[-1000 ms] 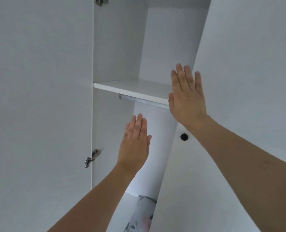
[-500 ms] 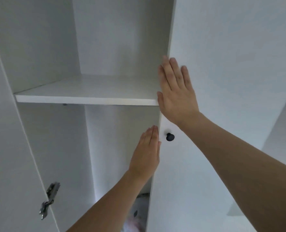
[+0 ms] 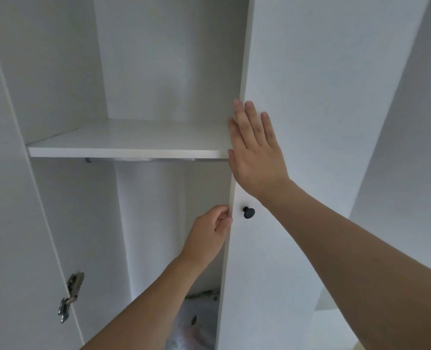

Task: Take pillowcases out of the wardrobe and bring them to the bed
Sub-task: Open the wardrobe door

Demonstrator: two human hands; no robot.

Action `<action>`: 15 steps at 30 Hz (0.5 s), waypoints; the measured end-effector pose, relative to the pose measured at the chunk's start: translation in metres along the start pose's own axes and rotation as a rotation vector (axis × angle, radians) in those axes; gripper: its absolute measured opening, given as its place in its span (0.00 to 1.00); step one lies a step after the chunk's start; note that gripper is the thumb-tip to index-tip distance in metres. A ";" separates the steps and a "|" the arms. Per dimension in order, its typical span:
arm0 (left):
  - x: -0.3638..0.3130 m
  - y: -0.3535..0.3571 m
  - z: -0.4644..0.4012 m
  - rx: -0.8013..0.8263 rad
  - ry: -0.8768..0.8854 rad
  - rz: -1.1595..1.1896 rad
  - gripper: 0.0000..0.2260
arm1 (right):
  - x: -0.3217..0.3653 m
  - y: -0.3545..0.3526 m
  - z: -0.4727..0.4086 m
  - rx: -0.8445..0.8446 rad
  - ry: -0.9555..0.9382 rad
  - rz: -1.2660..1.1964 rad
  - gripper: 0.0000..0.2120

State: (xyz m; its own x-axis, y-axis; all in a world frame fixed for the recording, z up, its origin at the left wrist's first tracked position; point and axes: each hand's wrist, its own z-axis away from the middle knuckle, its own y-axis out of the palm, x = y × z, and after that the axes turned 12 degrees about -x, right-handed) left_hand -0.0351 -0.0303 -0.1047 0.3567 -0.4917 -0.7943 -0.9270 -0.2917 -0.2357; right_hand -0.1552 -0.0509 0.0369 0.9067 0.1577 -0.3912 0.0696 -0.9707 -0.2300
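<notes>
While the right hand (image 3: pixel 256 152) lies flat and open on the door (image 3: pixel 310 122), steadying it, the left hand (image 3: pixel 209 236) pinches its edge to swing it; patterned fabric (image 3: pixel 196 324), likely pillowcases, sits low at 6 o'clock.

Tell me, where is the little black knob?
The knob sits on the white door, right of centre, just below the right hand and beside the left hand.
</notes>
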 end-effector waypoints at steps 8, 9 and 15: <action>-0.029 0.000 0.025 0.142 -0.052 0.161 0.03 | -0.016 -0.062 0.021 -0.085 -0.028 0.057 0.26; -0.031 0.001 0.028 0.170 -0.044 0.176 0.04 | -0.018 -0.069 0.023 -0.086 -0.026 0.078 0.26; -0.051 0.017 0.049 0.306 0.017 0.268 0.06 | -0.028 -0.110 0.041 -0.066 -0.003 0.205 0.29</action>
State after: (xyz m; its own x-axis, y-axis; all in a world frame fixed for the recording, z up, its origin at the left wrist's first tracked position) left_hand -0.0750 0.0299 -0.0960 0.0971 -0.5313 -0.8416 -0.9781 0.1054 -0.1794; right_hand -0.2054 0.0591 0.0369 0.9033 -0.0439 -0.4268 -0.0890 -0.9923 -0.0861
